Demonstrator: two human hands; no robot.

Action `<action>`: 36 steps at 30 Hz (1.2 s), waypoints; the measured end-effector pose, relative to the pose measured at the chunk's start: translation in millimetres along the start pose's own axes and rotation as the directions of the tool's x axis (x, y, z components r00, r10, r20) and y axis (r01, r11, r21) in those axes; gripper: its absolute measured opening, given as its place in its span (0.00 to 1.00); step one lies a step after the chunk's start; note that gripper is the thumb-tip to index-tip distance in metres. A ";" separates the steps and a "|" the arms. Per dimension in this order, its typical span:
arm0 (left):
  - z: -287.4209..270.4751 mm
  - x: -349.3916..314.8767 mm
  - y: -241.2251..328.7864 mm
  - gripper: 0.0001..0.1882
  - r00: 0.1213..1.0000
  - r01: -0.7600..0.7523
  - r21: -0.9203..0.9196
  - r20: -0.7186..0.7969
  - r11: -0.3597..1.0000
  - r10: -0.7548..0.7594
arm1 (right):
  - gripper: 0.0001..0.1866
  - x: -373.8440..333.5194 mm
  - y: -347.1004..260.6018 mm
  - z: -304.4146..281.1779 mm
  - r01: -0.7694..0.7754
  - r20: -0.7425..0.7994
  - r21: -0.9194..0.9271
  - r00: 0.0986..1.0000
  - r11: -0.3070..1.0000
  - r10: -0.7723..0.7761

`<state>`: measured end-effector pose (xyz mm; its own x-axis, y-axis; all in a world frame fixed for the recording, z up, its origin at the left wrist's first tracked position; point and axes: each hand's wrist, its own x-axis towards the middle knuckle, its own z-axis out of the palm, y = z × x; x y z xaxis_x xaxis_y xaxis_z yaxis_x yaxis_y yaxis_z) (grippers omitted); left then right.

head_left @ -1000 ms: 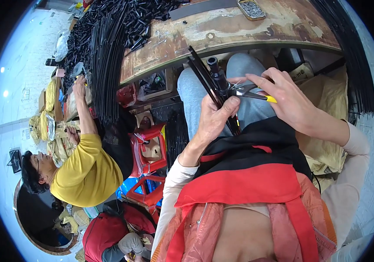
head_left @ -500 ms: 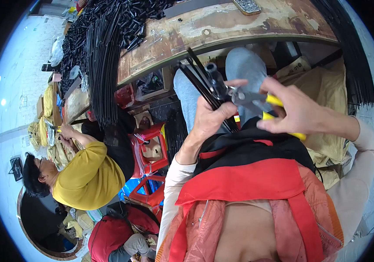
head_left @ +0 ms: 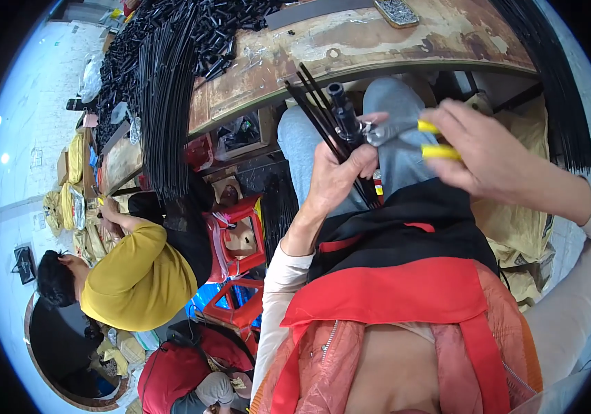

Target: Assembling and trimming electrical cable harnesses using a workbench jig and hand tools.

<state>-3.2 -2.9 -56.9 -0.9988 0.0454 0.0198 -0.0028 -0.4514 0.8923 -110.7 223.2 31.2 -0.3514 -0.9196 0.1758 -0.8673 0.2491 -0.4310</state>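
1. Head view: the left hand (head_left: pixel 342 176) is gripping a bunch of thin black rods (head_left: pixel 314 114) and a thicker black tube (head_left: pixel 344 114) together, its fingers wrapped closed around them.
2. The right hand (head_left: pixel 481 148), partly blurred, is holding pliers (head_left: pixel 385 133) by their yellow handles, which are standing apart.
3. The pliers' nose is pointing left at the tube's right side, just beyond the left thumb; whether it is biting on anything, I cannot tell.
4. The tube and rods are running away from the body, far ends leaning left, so the pliers are lying nearly crosswise to the tube. The left hand is touching the tube; the right hand is sitting well to its right, with the pliers between.
5. Grey trouser legs (head_left: pixel 397 103) are showing beneath the tool.
6. Farther out, the counter (head_left: pixel 378 52) is carrying a heap of black pieces (head_left: pixel 216 31), while a long rod bundle (head_left: pixel 168 103) is hanging over its edge.
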 end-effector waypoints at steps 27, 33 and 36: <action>-10.9 1.0 1.0 0.22 0.999 -0.038 0.081 0.009 0.996 0.037 | 0.30 6.5 3.1 39.7 -0.675 0.659 0.708 0.737 0.207 0.151; -8.8 3.4 3.1 0.23 0.997 -0.013 0.015 0.075 1.000 0.012 | 0.32 -5.6 1.6 59.4 -0.565 0.548 0.798 0.825 0.211 0.138; -7.7 3.4 1.1 0.24 0.998 -0.025 0.026 0.064 0.999 0.024 | 0.33 -8.6 -0.3 68.2 -0.499 0.480 0.831 0.866 0.246 0.137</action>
<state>-7.0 -10.2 -59.3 -0.9934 0.0916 0.0696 0.0237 -0.4290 0.9030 -83.4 210.3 -30.6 -0.2544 -0.9085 -0.3316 0.2549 0.2678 -0.9292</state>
